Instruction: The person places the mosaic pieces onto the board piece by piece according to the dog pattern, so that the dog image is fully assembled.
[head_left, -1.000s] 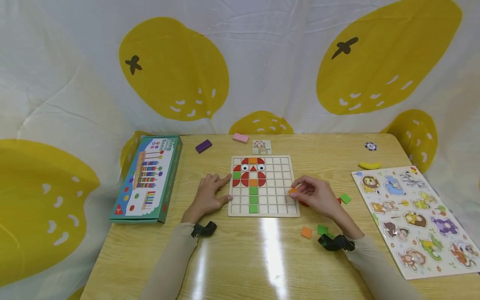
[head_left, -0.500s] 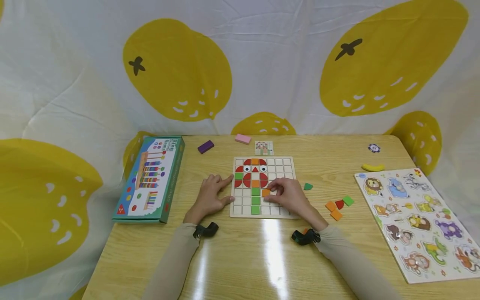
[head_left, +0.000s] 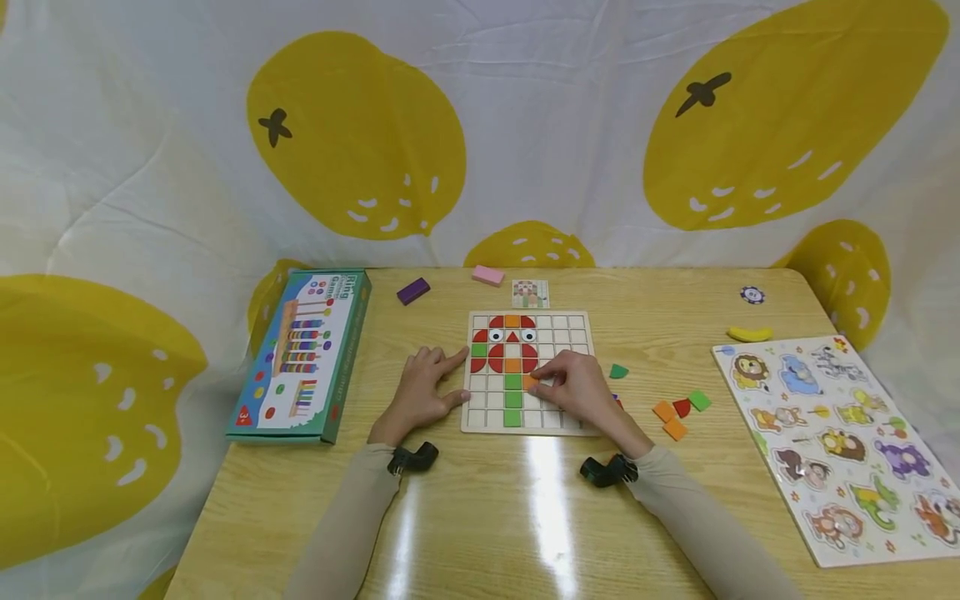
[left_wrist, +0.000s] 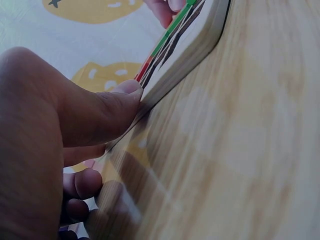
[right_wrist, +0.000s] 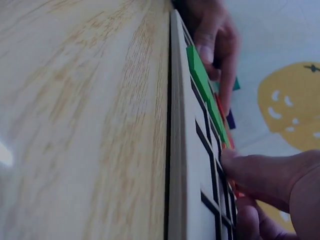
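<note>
A wooden grid board [head_left: 567,410] lies mid-table, carrying red, orange, green and white tiles in an owl-like figure. Down its middle runs a column of green tiles [head_left: 513,399]. Beside the top of that column, my right hand [head_left: 579,390] pinches an orange square tile [head_left: 528,382] between thumb and index finger, at the board's surface. My left hand [head_left: 423,392] rests at the board's left edge, index finger and thumb stretched out to touch it. In the left wrist view the thumb [left_wrist: 112,107] presses against the board's edge. The right fingertips partly cover the orange tile.
Behind the board lies a pattern card [head_left: 530,294], with pink [head_left: 488,275] and purple [head_left: 413,291] blocks nearby. Loose orange tiles [head_left: 674,429], a red one and green ones lie right. An animal puzzle [head_left: 832,442] and toy banana [head_left: 749,334] are farther right; a game box [head_left: 300,358] stands left.
My right hand has carried the orange tile left from the board's right edge to beside the green column, and the tile now sits slightly nearer that column. My left hand has stayed at the board's edge.
</note>
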